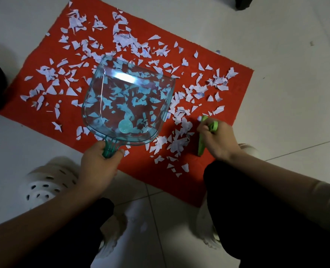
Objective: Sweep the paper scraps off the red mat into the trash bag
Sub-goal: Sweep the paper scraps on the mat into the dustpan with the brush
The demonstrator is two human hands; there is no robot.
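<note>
Pale tile floor point(295, 93) w/ red mat point(141, 165) spread across centre frame. Dustpan point(127, 99) handle is gripped by left hand point(99, 163), fingers curled round it, lower centre-left; the clear teal pan is held over mat's middle. Green brush point(201, 146) is clutched in right hand point(218, 138), centre-right, nr mat's lower edge. Paper scraps point(121, 35) are scattered over most of mat, incl. beside brush.

The person crouches on the pale tiled floor point(286, 45) over the red mat point(141, 167), which is strewn with paper scraps point(71, 91). Their left hand point(98, 165) grips the handle of a clear teal dustpan point(129, 101) over the mat's middle. The right hand point(218, 140) grips a green brush point(201, 146) among scraps near the front edge.
</note>
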